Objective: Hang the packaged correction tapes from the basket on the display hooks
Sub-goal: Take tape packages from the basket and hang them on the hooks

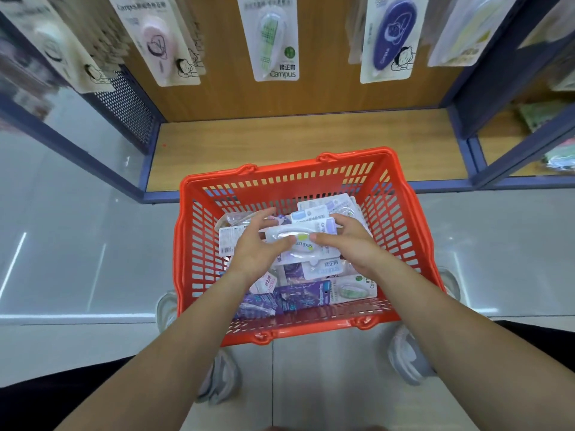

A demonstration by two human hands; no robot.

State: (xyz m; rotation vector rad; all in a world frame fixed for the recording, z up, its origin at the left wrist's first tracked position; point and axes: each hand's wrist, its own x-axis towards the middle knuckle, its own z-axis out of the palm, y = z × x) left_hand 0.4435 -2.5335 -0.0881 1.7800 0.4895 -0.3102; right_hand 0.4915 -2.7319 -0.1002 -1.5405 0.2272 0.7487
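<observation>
A red plastic basket (401, 219) stands on the floor in front of the display and holds several packaged correction tapes. Both hands are inside it, holding one white blister pack (295, 244) printed "Campus" just above the pile. My left hand (258, 247) grips its left end, thumb on top. My right hand (345, 244) grips its right end, thumb on the front. Purple packs (305, 297) and a green one (351, 289) lie at the basket's near side. Hanging packs fill the wooden back panel above: pink (158, 42), green (273, 38), dark blue (392, 35).
A low wooden shelf (280, 144) with a blue frame lies just behind the basket. A perforated blue side panel (127, 104) stands at the left. My grey shoes (407, 356) flank the basket on the pale tiled floor.
</observation>
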